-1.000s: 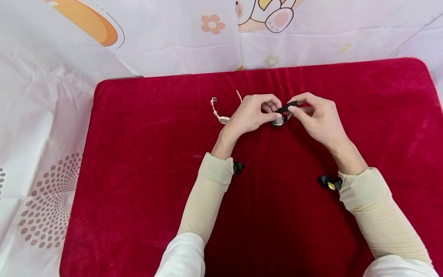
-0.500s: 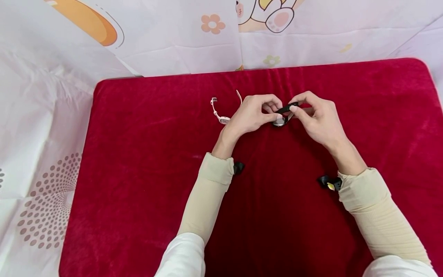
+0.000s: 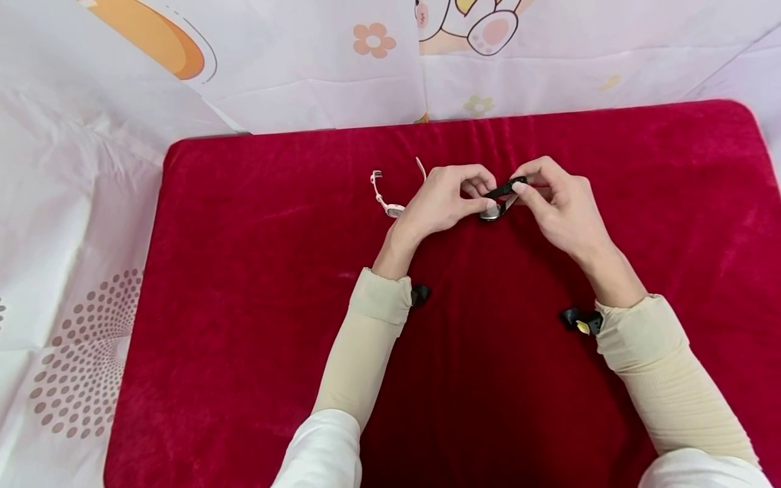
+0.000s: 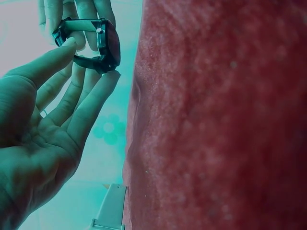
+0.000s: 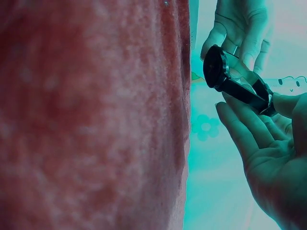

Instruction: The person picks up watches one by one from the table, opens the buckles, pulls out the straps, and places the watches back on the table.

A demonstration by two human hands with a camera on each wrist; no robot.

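Observation:
A black watch [image 3: 495,207] with a round metal-rimmed case is held just above the red cushion [image 3: 256,271]. My left hand [image 3: 483,195] pinches the case between thumb and fingers. My right hand [image 3: 520,186] pinches the black strap [image 3: 506,188] where it leaves the case. In the left wrist view the watch [image 4: 98,43] sits at my left hand's fingertips [image 4: 108,79], with the right hand's fingers behind it. In the right wrist view the case [image 5: 215,66] and strap [image 5: 244,93] stand on edge between both hands.
A pale pink watch [image 3: 383,196] lies on the cushion just left of my left hand; its strap [image 4: 111,208] shows in the left wrist view. A printed white cloth [image 3: 305,68] surrounds the cushion. Black wrist-camera mounts [image 3: 582,321] sit by both sleeves.
Both hands and the black watch have shifted very slightly away from me. The grip is unchanged, and the pink watch has not moved.

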